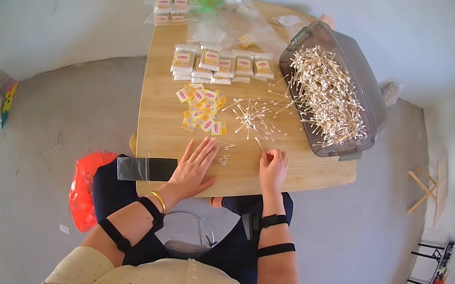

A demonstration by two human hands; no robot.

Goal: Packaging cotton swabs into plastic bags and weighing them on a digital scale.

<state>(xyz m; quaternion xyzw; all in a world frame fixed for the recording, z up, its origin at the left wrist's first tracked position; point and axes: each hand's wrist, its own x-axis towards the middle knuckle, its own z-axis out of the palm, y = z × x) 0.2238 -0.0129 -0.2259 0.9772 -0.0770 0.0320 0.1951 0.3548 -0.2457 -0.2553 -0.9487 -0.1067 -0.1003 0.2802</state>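
Note:
My left hand [194, 166] lies flat on the wooden table, fingers stretched out. Against its fingers is a small row of cotton swabs [224, 155], partly hidden under the hand. Near the table's front edge my right hand [273, 171] is closed in a pinch on a cotton swab [259, 144], which points up and left; whether it is only one I cannot tell. Loose swabs [253, 117] lie in a heap beyond both hands. Left of that heap are scattered yellow and white cards [202, 110].
A grey plastic bin [347, 49] full of swabs tilts at the right. Finished swab packs [225, 67] stand in rows behind the cards, with bagged packs [167, 0] stacked at the back left. A dark sleeve [146, 169] overhangs the left edge; a red bag [88, 190] is below.

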